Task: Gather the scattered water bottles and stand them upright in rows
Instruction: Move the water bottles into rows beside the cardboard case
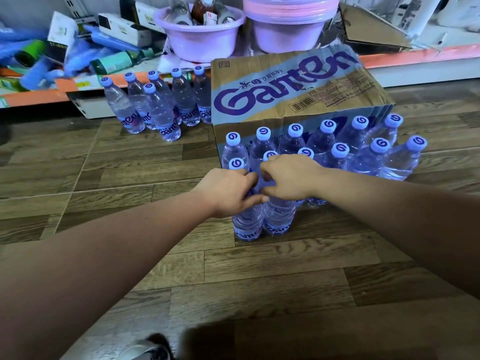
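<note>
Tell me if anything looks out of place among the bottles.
Nothing lies toppled, but a cluster of six bottles stands apart by the shelf, away from the main rows. The cardboard box is creased.

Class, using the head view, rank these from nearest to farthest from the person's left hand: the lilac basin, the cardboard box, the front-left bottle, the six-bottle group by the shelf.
1. Front-left bottle: gripped by the left hand.
2. Cardboard box: just behind the rows.
3. Six-bottle group: back left, before the shelf.
4. Lilac basin: up on the shelf.
</note>
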A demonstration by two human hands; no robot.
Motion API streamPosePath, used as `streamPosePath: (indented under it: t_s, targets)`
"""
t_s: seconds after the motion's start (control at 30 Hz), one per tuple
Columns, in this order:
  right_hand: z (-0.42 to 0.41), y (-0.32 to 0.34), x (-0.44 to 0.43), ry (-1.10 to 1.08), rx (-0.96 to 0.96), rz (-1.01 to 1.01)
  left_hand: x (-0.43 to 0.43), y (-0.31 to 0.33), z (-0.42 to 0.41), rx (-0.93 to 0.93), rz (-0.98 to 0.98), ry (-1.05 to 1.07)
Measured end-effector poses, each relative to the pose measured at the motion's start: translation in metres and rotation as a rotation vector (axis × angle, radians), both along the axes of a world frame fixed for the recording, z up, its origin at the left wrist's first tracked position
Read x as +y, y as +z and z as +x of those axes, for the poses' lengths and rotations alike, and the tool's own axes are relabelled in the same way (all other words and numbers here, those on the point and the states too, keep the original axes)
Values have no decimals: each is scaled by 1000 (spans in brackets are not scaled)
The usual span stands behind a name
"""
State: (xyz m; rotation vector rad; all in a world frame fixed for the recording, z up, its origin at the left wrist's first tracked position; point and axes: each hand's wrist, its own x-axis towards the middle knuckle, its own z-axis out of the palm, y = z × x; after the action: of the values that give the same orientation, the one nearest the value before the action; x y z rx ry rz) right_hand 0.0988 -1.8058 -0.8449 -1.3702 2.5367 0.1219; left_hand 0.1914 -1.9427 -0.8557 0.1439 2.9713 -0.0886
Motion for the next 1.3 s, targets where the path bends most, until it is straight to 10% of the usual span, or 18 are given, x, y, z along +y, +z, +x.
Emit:
streamPosePath:
  t_s: [0.3, 1.3]
  targets:
    - [-7, 18, -63, -9, 78, -269, -84, 21, -13, 270, 14, 209]
    - [-123, -32, -430, -75, 82, -144, -447, -21, -99, 152, 145, 588]
